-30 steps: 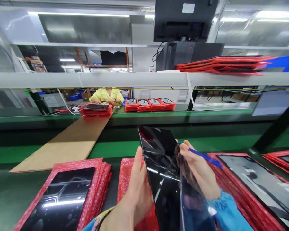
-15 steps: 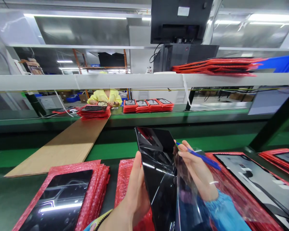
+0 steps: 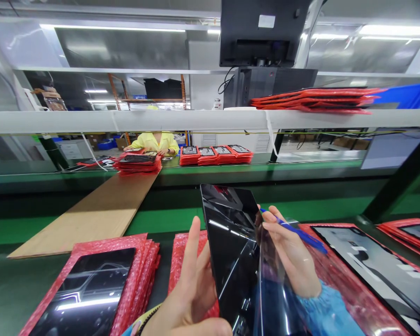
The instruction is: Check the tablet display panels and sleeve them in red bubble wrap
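Observation:
I hold a glossy black glass panel [image 3: 231, 247] tilted upright in front of me. My left hand [image 3: 192, 289] grips its left edge, thumb along the front and fingers behind. My right hand [image 3: 287, 252] is closed at the panel's right edge, pinching a thin clear film [image 3: 283, 298] that hangs partly away from the glass, with a blue pen [image 3: 297, 233] lying across its fingers. A red bubble-wrap sheet [image 3: 182, 261] lies under the panel.
A stack of red bubble-wrap with a black panel [image 3: 87, 289] on top sits at left. More panels on red wrap [image 3: 374, 266] lie at right. A brown board [image 3: 101, 210] crosses the green conveyor. Across it a person in yellow [image 3: 154, 140] works beside red stacks [image 3: 213, 154].
The clear film has come further off the panel's right side. My left thumb has shifted along the panel's edge. The panel has tilted slightly.

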The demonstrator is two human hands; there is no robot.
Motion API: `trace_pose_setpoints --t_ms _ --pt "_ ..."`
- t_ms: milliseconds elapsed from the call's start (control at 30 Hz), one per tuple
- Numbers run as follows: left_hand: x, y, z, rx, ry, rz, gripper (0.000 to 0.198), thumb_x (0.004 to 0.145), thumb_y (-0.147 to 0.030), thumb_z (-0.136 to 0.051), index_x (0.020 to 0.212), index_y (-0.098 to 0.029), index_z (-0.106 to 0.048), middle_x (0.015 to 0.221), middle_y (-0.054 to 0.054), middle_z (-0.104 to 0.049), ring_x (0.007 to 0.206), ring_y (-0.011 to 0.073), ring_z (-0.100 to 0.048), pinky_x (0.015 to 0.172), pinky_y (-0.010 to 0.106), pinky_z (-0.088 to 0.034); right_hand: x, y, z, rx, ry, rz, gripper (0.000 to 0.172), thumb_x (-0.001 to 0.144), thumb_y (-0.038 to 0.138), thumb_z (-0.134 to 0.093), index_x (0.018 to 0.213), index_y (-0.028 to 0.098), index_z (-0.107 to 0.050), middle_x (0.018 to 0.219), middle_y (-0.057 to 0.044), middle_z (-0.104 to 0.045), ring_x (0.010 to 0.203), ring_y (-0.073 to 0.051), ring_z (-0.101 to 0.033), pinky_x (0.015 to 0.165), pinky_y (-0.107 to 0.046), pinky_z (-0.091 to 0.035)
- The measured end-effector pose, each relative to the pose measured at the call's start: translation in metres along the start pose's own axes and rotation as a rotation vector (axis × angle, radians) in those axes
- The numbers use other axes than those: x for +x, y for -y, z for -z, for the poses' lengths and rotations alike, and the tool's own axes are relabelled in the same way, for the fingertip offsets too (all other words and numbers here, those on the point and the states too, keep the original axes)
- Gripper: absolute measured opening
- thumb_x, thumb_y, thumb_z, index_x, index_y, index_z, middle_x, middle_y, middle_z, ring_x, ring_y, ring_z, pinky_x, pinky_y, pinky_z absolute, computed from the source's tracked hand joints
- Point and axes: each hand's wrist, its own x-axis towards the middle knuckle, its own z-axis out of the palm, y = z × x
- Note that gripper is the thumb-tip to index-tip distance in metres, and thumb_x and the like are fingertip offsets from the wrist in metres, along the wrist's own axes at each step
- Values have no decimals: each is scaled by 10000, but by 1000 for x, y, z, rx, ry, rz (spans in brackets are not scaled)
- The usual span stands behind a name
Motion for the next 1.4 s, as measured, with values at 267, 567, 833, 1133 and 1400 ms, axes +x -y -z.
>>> trace_pose_setpoints --t_ms 267,567,833,1133,1400 --pt "2 1 3 -77 -146 39 657 921 -216 -436 1393 -539 -113 1475 -105 -376 1400 187 -189 1141 456 -48 -4 1 5 -55 -46 80 497 483 62 -758 909 273 -614 742 86 -654 770 -80 -646 665 -87 -545" --pt "4 5 9 -186 -79 43 478 922 -335 -400 1379 -450 -322 1500 -95 -315 1392 214 -192 1148 358 -72 -12 0 10 -104 -1 134 479 548 119 -767 955 310 -601 842 74 -678 970 -117 -643 867 -176 -519" --pt "3 3 9 -212 -90 92 537 883 -385 -482 1384 -453 -304 1506 -79 -315 1403 250 -153 1145 406 -112 -11 -1 10 -164 100 239 382 628 134 -766 911 285 -558 1008 43 -712 1177 -176 -566 1110 -355 -324" --pt "2 8 1 199 -436 274 838 819 -295 -630 1463 -372 -100 1556 -56 -181 1418 207 -135 1149 336 -123 -17 -6 2 -407 248 502 332 824 218 -656 1120 314 -538 1432 1 -468 1327 -183 -411 1131 -363 -268" --pt "-35 26 32 252 -976 552 692 790 -485 -611 1403 -268 -373 1496 -14 -348 1420 228 -14 1162 410 -71 20 -12 63 -633 260 365 278 817 358 -652 1063 238 -601 1220 -69 -650 1181 -219 -569 1086 -425 -336"
